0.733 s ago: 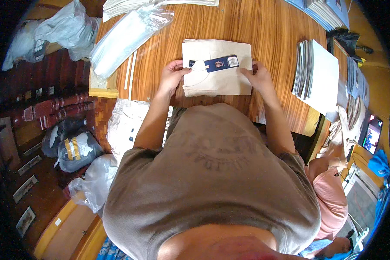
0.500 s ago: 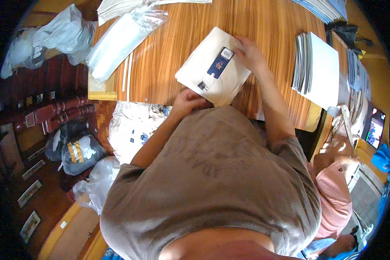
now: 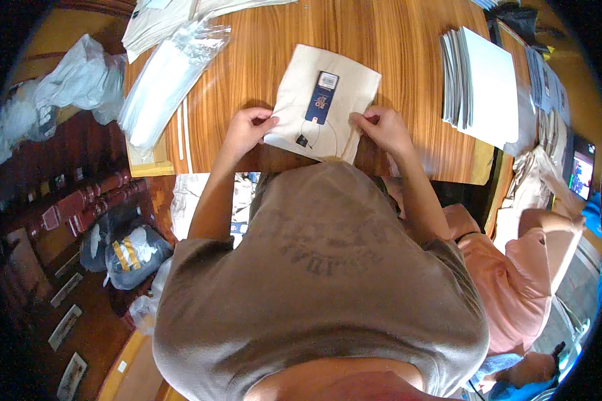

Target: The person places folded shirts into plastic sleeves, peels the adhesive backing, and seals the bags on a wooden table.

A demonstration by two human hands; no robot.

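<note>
Wood-grain table (image 3: 408,40): left hand (image 3: 247,127), right hand (image 3: 381,130) pinch near corners of flat cream cloth square (image 3: 351,93), blue tag (image 3: 322,98) on top.

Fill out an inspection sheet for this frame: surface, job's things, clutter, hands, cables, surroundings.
Surface: wooden table, grain visible.
Job's things: folded cream cloth lying flat on the table, with a dark blue tag on top.
Clutter: clear plastic bags on the left of the table; stack of white sheets on the right.
Hands: left hand pinches the cloth's near left edge; right hand pinches its near right edge.
Cables: nothing seen.
Surroundings: another person in a pink top at right; bags on the floor at left.
</note>
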